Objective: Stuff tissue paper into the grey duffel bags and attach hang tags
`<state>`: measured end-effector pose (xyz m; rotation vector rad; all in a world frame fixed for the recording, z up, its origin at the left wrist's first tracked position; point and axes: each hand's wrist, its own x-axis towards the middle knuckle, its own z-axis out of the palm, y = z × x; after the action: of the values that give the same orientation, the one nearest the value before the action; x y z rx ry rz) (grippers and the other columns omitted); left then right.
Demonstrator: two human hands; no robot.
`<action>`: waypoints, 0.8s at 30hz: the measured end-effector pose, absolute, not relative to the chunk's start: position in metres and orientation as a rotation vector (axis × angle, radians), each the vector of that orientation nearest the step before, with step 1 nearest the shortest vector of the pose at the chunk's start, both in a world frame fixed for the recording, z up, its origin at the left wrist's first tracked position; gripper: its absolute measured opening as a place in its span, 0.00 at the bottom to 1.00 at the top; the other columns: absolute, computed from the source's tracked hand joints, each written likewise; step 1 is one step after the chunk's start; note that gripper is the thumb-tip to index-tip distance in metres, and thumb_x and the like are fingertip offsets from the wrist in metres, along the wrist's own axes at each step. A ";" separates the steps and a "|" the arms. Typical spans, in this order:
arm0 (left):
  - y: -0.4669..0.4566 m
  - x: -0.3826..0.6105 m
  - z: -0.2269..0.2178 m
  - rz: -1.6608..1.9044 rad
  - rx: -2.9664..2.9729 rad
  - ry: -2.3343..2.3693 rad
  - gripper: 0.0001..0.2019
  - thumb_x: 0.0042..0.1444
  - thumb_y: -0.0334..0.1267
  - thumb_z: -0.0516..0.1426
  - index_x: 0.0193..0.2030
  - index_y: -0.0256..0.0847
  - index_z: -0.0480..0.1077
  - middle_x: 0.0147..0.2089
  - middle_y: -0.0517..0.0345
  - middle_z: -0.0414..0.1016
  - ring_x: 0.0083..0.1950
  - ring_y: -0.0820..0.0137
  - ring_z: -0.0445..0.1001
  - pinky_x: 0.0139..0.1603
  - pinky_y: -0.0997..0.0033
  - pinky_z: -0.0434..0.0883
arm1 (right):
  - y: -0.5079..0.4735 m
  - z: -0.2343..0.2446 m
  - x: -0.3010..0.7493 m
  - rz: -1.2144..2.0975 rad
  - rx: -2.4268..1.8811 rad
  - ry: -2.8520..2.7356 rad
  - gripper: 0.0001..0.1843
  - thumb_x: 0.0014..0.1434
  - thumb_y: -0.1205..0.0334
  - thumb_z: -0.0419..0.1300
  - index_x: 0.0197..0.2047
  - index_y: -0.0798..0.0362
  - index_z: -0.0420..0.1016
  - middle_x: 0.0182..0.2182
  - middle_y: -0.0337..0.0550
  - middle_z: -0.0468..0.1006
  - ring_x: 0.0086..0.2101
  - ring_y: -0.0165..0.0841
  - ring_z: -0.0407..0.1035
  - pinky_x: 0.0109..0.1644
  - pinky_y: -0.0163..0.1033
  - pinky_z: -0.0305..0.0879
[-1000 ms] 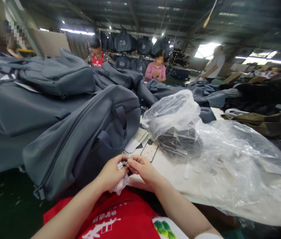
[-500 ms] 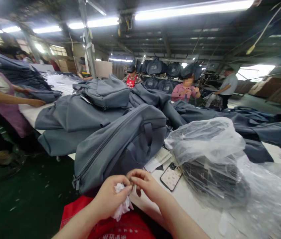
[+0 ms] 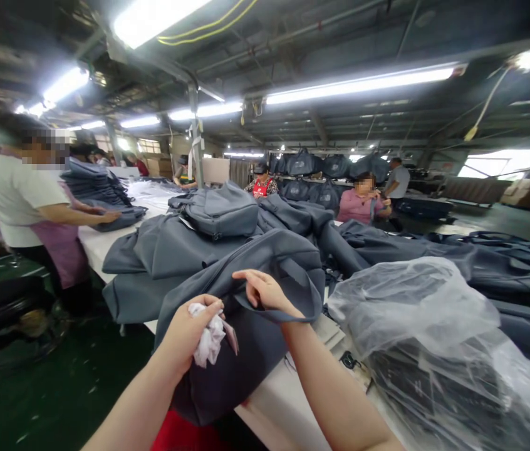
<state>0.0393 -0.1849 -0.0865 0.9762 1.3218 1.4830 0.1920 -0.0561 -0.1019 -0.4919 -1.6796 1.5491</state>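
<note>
Blue-grey bag (image 3: 241, 369) lies slumped over the near edge of the white table (image 3: 279, 401), its lower end hanging past that edge; no lettering can be read on its visible side; pale marks on the dark packet (image 3: 429, 382) under the clear plastic bag (image 3: 410, 294), toward the table's near right corner, are too faint to read, as is the small pale print on a co-worker's red apron (image 3: 261, 187); the hanging bags (image 3: 302, 164) at the back carry light logos, too small to make out.

Behind the right forearm a phone (image 3: 349, 360) is mostly hidden, with some papers (image 3: 328, 332) just beside it; plastic and packet run off the picture at the lower right; the bag's zip is partly covered by the hands.

The left hand (image 3: 197, 332) is closed round a crumpled white wad (image 3: 208, 344), a thin pinkish piece (image 3: 230, 336) jutting out beside it, and hangs in front of the bag; the right hand (image 3: 265, 291) reaches through the loop of the bag's strap (image 3: 309, 294), which crosses the wrist; its index finger points left, the others curl under, and I cannot tell whether they pinch anything.
</note>
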 end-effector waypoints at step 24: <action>-0.140 0.030 -0.094 1.481 1.168 1.567 0.17 0.45 0.51 0.62 0.30 0.36 0.71 0.23 0.61 0.69 0.23 0.73 0.66 0.25 0.74 0.62 | -0.043 -0.079 0.182 1.703 -0.578 -1.876 0.05 0.50 0.66 0.60 0.31 0.56 0.76 0.23 0.36 0.73 0.20 0.23 0.57 0.25 0.28 0.56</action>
<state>0.0302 -0.1401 -0.0938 1.1677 1.5669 1.4806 0.1823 -0.0426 -0.0787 -0.5776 -1.8761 1.7032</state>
